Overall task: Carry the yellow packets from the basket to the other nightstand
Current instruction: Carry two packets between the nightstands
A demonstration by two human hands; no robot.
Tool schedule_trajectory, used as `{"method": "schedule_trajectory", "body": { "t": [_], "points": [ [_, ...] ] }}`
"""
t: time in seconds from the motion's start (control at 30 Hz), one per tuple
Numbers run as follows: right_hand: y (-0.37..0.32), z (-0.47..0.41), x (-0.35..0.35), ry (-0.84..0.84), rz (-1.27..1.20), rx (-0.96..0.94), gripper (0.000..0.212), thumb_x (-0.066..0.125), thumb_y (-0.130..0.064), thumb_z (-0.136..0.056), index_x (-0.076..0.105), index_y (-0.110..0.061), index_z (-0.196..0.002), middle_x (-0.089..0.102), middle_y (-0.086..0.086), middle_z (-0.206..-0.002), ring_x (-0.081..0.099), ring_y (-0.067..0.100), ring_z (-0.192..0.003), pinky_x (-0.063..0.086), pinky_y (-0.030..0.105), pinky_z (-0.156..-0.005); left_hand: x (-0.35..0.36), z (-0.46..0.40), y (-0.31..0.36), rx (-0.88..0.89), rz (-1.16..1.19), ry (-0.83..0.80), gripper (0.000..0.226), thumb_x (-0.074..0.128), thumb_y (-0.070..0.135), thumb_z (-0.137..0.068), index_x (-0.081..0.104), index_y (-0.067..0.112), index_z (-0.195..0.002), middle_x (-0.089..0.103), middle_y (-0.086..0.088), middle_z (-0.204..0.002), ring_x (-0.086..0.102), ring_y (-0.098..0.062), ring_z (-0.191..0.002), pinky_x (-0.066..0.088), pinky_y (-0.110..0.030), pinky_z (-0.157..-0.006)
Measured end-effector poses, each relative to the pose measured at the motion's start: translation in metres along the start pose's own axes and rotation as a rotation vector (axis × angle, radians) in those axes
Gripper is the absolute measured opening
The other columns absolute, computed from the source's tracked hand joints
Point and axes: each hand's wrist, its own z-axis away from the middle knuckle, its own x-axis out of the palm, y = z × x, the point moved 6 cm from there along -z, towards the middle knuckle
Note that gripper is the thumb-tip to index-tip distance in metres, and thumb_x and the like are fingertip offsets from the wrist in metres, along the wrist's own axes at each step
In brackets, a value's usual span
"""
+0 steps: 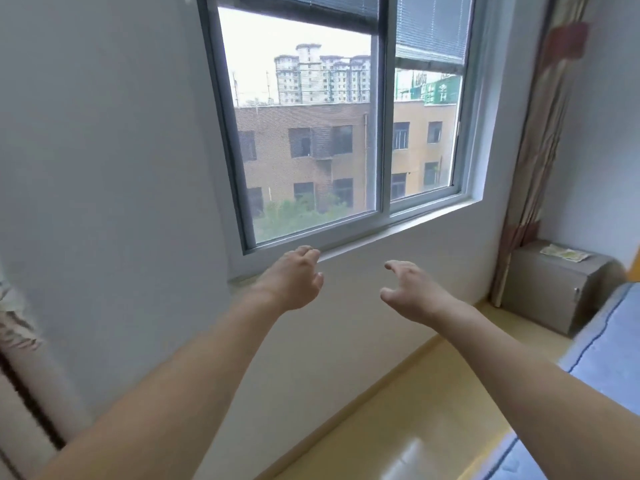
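On grey nightstand (554, 292): pale yellow packets (564, 253), flat, overlapping, blurred.

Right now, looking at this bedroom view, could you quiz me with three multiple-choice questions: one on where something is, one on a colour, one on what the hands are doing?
1. Where do the pale yellow packets lie?
A. on the windowsill
B. on top of the grey nightstand by the curtain
C. on the floor

2. What colour is the bed cover at the right edge?
A. red
B. green
C. light blue

3. What do the left hand and right hand hold?
A. nothing
B. a basket
C. a packet each

Answers: 1 B, they rest on its top. 2 C, it looks pale blue. 3 A, both hands show spread, empty fingers.
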Motion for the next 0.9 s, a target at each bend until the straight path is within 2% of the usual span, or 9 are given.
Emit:
{"method": "schedule_trajectory", "body": {
  "t": [0.2,0.4,0.53,0.67,0.77,0.9],
  "points": [
    [0.051,-0.132,-0.034,0.087,-0.001,0.113,0.061,0.051,-0.024,-0.092,0.031,-0.01,-0.149,0.033,0.009,-0.152,0.031,0.024,-0.141,0.027,0.033,-0.113,0.004,-0.154,0.0,0.073,0.052,0.038,0.055,0.044,0.032,-0.1,0.032,0.014,-0.15,0.03,-0.002,-0.157,0.034,-0.027,-0.14,0.029,-0.037,-0.112],
    [0.101,-0.239,-0.014,0.05,0.012,0.196,0.06,0.049,-0.025,-0.091,0.031,-0.016,-0.148,0.031,0.004,-0.153,0.032,0.022,-0.14,0.03,0.034,-0.112,0.058,-0.286,-0.008,0.184,0.055,-0.041,0.054,0.044,0.034,-0.1,0.032,0.014,-0.149,0.032,-0.003,-0.155,0.032,-0.025,-0.141,0.028,-0.033,-0.111],
    [0.145,-0.315,-0.017,0.112,0.018,0.287,0.06,0.049,-0.026,-0.091,0.031,-0.018,-0.148,0.029,0.002,-0.154,0.031,0.02,-0.14,0.031,0.033,-0.112,0.088,-0.387,-0.003,0.3,0.074,-0.043,0.054,0.043,0.034,-0.1,0.033,0.013,-0.149,0.035,-0.005,-0.153,0.034,-0.026,-0.139,0.029,-0.034,-0.113],
    [0.189,-0.381,-0.045,0.207,0.033,0.405,0.06,0.052,-0.027,-0.091,0.033,-0.017,-0.147,0.032,0.004,-0.153,0.034,0.023,-0.138,0.033,0.035,-0.11,0.106,-0.49,0.02,0.431,0.104,-0.073,0.053,0.044,0.032,-0.1,0.034,0.012,-0.148,0.037,-0.008,-0.152,0.038,-0.028,-0.138,0.031,-0.035,-0.113],
    [0.223,-0.415,-0.066,0.275,0.049,0.494,0.059,0.053,-0.026,-0.091,0.035,-0.016,-0.147,0.033,0.005,-0.152,0.036,0.024,-0.137,0.033,0.032,-0.107,0.119,-0.559,0.047,0.512,0.127,-0.068,0.049,0.044,0.033,-0.1,0.039,0.011,-0.143,0.042,-0.01,-0.146,0.045,-0.031,-0.13,0.039,-0.036,-0.105],
    [0.279,-0.451,-0.078,0.298,0.048,0.575,0.059,0.052,-0.025,-0.091,0.034,-0.016,-0.147,0.032,0.003,-0.153,0.035,0.021,-0.138,0.031,0.03,-0.107,0.158,-0.634,0.093,0.581,0.187,-0.114,0.049,0.042,0.034,-0.1,0.039,0.012,-0.144,0.038,-0.006,-0.15,0.042,-0.026,-0.134,0.038,-0.035,-0.105]
  ]
}}
